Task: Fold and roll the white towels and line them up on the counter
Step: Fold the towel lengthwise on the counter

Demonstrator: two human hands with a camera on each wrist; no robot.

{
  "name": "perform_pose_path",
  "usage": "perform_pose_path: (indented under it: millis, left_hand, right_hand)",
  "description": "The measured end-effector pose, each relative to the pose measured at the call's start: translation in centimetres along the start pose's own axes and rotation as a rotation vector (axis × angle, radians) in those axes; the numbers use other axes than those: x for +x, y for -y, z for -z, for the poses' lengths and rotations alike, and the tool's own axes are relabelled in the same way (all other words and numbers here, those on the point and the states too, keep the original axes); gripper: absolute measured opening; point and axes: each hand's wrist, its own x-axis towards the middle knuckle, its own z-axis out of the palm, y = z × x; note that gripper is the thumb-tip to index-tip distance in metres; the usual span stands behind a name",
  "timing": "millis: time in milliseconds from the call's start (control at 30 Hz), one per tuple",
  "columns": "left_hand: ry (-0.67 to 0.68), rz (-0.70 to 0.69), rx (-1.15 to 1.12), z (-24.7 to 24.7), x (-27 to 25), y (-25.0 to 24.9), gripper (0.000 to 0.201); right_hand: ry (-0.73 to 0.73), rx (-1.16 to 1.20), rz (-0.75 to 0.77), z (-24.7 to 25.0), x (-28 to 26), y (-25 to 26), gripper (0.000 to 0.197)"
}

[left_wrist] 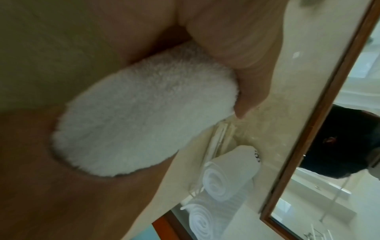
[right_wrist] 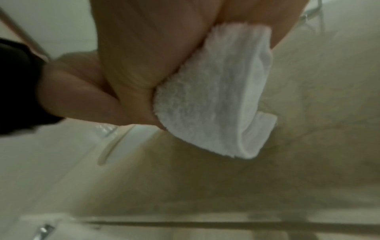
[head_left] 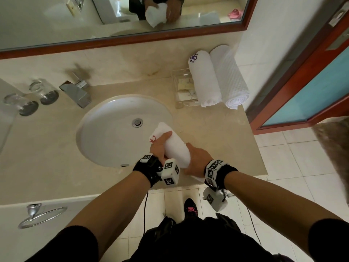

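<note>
From the head view, both hands are wrapped around one rolled white towel [head_left: 171, 143], held up over the near edge of the table [head_left: 217, 125], right beside the sink [head_left: 105, 129]. The left hand [head_left: 159, 145] curls round its far end, next to a small red emblem; the right hand [head_left: 197, 160] grips the near end. Two finished rolls, a plain towel [head_left: 204, 80] with a purple emblem and a waffle towel [head_left: 230, 78], lie touching side by side at the table's far right, by a clear tray [head_left: 182, 87].

Left wrist view: fingers [left_wrist: 236, 48] and palm close tight round the fluffy roll [left_wrist: 144, 116]; the two finished rolls show their spiral ends beyond.

Right wrist view: the right hand's fingers [right_wrist: 144, 56] clamp the towel [right_wrist: 216, 97], its hemmed edge poking out below, picture rather blurred
</note>
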Motion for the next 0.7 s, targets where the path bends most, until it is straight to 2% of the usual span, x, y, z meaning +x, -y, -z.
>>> perform_pose_path:
  millis: [67,200,367,433,467,600,700]
  left_hand:
    - [-0.003,-0.031,-0.06,-0.4,0.4,-1.1,0.077]
    - [0.004,-0.135,-0.139,-1.7,0.4,-4.9,0.083]
    - [0.019,-0.307,-0.224,-3.3,0.7,-9.4,0.058]
    - [0.103,-0.328,-0.279,-4.0,0.7,-11.2,0.034]
    - [0.151,-0.329,-0.3,-4.3,1.0,-12.2,0.03]
    - [0.111,-0.287,-0.096,-5.8,1.8,-16.4,0.054]
    - [0.122,-0.325,-0.12,-7.4,4.0,-18.6,0.058]
  right_hand:
    - [-0.035,0.097,0.015,0.7,-0.1,0.6,0.07]
    - [-0.07,0.316,0.061,3.8,1.3,1.7,0.078]
    - [-0.06,0.411,0.112,7.8,3.9,3.3,0.092]
    - [-0.079,0.419,0.125,9.0,4.8,4.0,0.096]
    - [-0.092,0.421,0.126,9.6,5.3,4.2,0.096]
    - [-0.144,0.403,0.102,12.0,6.9,4.7,0.088]
    - [-0.179,0.401,0.068,13.9,8.5,5.0,0.089]
